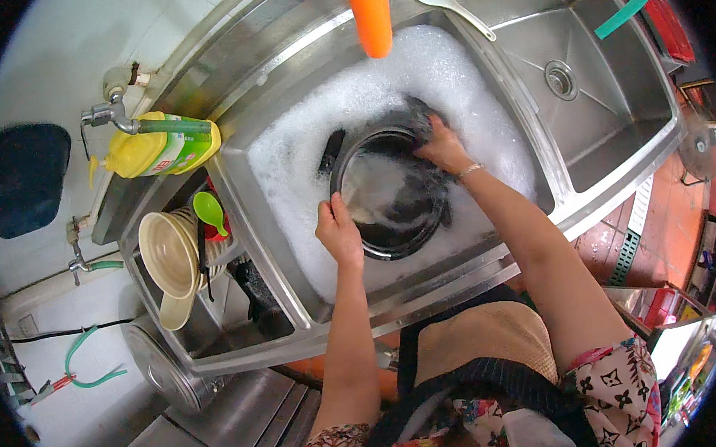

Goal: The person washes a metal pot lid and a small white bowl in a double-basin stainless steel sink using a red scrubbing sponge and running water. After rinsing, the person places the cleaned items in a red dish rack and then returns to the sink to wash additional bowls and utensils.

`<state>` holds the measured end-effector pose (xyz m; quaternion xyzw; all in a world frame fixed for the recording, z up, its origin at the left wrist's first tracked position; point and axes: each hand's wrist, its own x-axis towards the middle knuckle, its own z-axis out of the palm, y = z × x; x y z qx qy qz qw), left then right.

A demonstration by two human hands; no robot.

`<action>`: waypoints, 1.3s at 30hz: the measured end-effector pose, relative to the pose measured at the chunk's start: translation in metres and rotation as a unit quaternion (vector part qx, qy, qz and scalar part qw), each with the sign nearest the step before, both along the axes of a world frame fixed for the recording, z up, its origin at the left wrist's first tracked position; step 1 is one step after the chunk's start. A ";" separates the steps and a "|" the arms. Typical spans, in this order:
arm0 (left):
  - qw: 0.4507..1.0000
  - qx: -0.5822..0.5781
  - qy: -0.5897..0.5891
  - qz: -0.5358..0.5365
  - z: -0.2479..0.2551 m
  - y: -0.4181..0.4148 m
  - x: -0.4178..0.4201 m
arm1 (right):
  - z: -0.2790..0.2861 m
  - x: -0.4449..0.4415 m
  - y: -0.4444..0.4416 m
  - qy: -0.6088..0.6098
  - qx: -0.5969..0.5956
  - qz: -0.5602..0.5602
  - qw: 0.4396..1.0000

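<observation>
A round black pan [389, 215] sits tilted in the foamy water of the middle sink basin [299, 278], with some cloudy water inside it. My left hand [339, 228] grips its rim on the left side, thumb and fingers closed around the edge. At the upper right of the rim, my right hand [443, 144] holds a dark, wet scrubbing pad [422, 114], its exact kind unclear, and presses near the pan's wall. Part of that rim is hidden by the hand. A black handle-like piece [331, 152] sticks out of the suds beside the pan.
An orange tube [370, 14] hangs over the basin's far side. A white ladle [454, 8] lies across the divider by the right basin [605, 78]. Stacked cream dippers [168, 257] and a green scoop [209, 211] fill the left basin. A yellow detergent jug [163, 154] stands behind.
</observation>
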<state>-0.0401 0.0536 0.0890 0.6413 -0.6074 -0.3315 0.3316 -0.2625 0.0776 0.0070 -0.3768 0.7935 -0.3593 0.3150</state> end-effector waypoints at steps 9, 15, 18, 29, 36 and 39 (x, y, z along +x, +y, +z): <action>0.971 0.028 -0.126 -0.200 0.040 -0.043 0.015 | 0.100 0.021 -0.055 0.146 -0.153 0.365 0.907; 0.982 0.081 -0.042 -0.166 0.029 -0.057 0.003 | 0.109 0.031 -0.074 0.176 -0.166 0.295 0.924; 0.984 0.116 0.115 -0.070 0.018 -0.040 0.006 | 0.060 0.010 -0.057 0.117 -0.131 0.118 0.977; 0.999 0.016 0.032 0.017 0.005 -0.017 -0.010 | 0.035 0.044 0.035 0.192 0.092 0.105 0.971; 0.996 0.016 -0.046 -0.075 0.019 -0.023 -0.017 | 0.061 0.040 -0.024 0.430 -0.226 0.401 0.776; 0.994 0.067 -0.027 -0.079 0.017 -0.027 -0.017 | 0.025 0.020 -0.030 0.505 -0.214 0.396 0.737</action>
